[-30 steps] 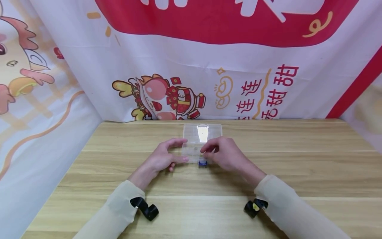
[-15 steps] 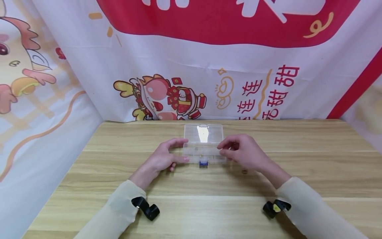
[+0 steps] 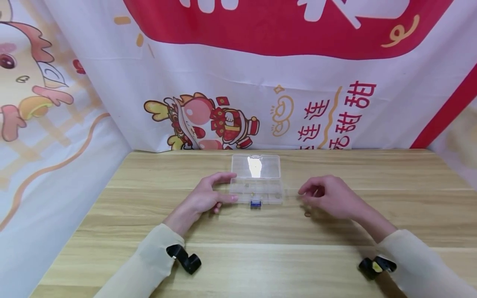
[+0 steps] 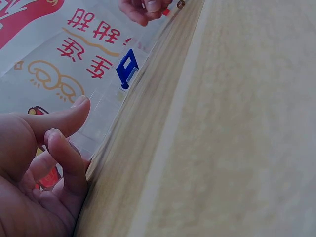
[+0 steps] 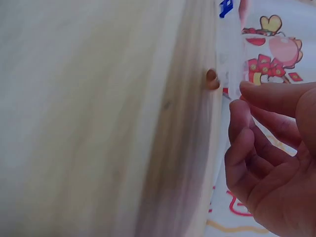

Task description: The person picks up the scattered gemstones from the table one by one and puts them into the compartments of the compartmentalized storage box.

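Note:
A clear plastic compartment box [image 3: 263, 188] lies on the table with its lid [image 3: 242, 165] tipped back open. Its blue latch [image 3: 256, 204] hangs at the front, also plain in the left wrist view as a blue clasp [image 4: 127, 69]. My left hand [image 3: 208, 193] grips the box's left end, index finger at the back and thumb at the front. Right of the box, my right hand [image 3: 329, 196] hovers with fingers loosely bent. Thumb and index fingertips stand slightly apart in the right wrist view, nothing visible between them. Near that hand lies a small shiny brown bead-like piece [image 5: 212, 79].
The wooden table [image 3: 238, 265] runs back to a white printed cloth [image 3: 231, 70], with another cloth panel [image 3: 56, 174] at the left. Small specks [image 3: 253, 193] show inside the box's compartments. Black wrist cameras [image 3: 190, 263] sit on both sleeves.
My right hand has moved right, from over the box to the table beside it. The brown piece has come into sight. My left hand stays on the box.

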Action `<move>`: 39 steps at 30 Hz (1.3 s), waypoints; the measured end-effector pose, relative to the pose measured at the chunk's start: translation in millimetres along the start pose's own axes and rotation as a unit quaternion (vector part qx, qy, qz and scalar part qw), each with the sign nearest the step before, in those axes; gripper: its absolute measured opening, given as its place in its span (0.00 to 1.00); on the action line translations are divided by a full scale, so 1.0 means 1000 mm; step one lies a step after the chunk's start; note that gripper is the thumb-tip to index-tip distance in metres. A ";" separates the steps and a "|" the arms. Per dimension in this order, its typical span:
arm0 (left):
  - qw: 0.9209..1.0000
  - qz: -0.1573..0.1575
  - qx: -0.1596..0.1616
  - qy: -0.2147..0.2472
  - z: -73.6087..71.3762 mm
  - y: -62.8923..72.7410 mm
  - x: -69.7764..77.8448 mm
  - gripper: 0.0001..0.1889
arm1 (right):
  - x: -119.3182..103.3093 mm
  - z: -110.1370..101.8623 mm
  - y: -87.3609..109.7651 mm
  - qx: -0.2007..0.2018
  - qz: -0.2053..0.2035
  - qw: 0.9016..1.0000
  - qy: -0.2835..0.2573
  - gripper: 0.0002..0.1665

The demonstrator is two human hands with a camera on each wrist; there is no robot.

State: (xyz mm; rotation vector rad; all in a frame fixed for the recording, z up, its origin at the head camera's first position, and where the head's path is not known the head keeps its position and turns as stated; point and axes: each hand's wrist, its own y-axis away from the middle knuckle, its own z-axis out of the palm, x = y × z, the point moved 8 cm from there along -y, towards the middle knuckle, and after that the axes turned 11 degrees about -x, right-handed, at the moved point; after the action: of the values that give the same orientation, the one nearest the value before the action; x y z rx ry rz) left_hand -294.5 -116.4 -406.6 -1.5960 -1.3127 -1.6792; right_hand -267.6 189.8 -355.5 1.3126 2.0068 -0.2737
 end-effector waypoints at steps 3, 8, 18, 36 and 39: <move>1.000 -0.003 0.001 -0.001 0.000 0.000 0.000 0.37 | 0.007 0.001 0.004 -0.014 0.003 1.000 -0.002 0.08; 1.000 -0.004 0.001 -0.001 0.000 0.000 0.001 0.37 | 0.014 0.004 0.008 -0.047 0.014 0.999 -0.012 0.07; 1.000 -0.006 0.002 0.001 0.000 0.000 0.000 0.38 | 0.015 0.012 0.009 -0.110 0.007 0.993 -0.039 0.10; 1.000 -0.007 0.006 0.003 0.000 0.001 -0.001 0.37 | 0.002 0.011 0.003 -0.076 -0.007 0.997 0.019 0.05; 1.000 -0.007 0.006 0.003 0.000 0.001 -0.001 0.37 | -0.004 0.008 0.000 -0.059 -0.009 0.998 0.029 0.05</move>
State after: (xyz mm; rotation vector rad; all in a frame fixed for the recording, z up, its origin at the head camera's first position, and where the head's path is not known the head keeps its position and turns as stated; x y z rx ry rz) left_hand -294.0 -117.3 -406.8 -1.5773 -1.3311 -1.6810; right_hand -262.6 183.0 -359.1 1.2418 2.0508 -0.1248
